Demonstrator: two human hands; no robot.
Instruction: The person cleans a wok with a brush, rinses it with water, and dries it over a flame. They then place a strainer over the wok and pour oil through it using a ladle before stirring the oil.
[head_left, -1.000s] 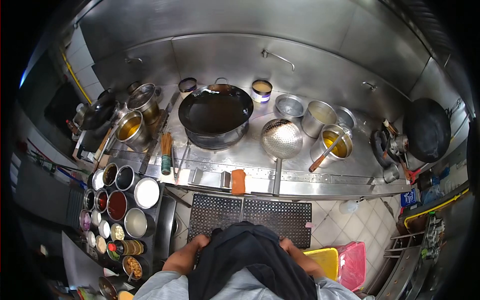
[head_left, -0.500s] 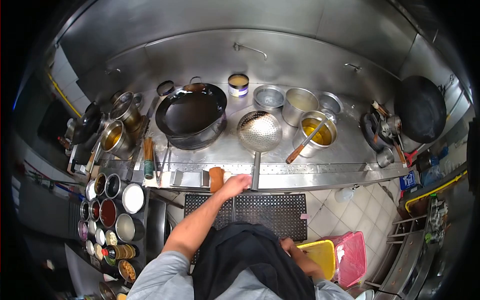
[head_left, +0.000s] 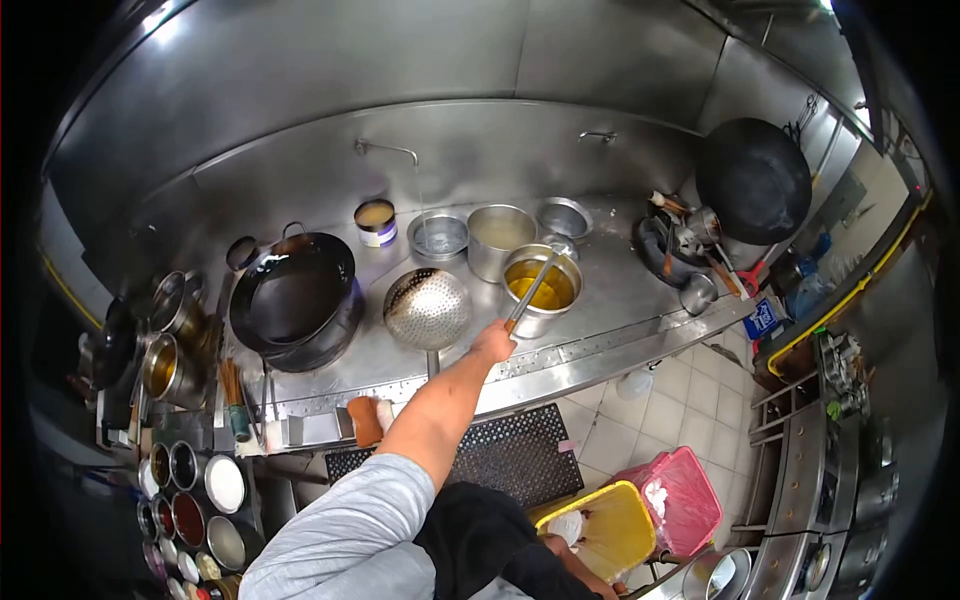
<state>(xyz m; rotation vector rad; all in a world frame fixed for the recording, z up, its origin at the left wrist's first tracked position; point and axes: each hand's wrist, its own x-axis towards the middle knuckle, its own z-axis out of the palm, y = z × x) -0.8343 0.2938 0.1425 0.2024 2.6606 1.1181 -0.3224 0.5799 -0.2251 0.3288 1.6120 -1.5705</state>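
My left hand (head_left: 493, 342) is closed around the wooden handle of a ladle (head_left: 534, 289). The ladle slants across a steel pot (head_left: 543, 325) of yellow oil, its far end at the pot's back rim. Left of that hand lies a large perforated strainer (head_left: 428, 308), its handle partly covered by my forearm. Down by my body, my right hand (head_left: 556, 545) is beside a yellow bin (head_left: 640, 505); its fingers are mostly hidden.
A big black wok (head_left: 293, 300) stands on the left of the steel counter. Behind the pot are a tin (head_left: 376, 224), another pot (head_left: 501, 213) and a bowl (head_left: 437, 255) under a running tap (head_left: 388, 150). A pink bin (head_left: 695, 500) stands at right.
My left hand has moved from beside the strainer handle, forward and right, and taken hold of the ladle. The view has turned right. Water now runs from the tap.
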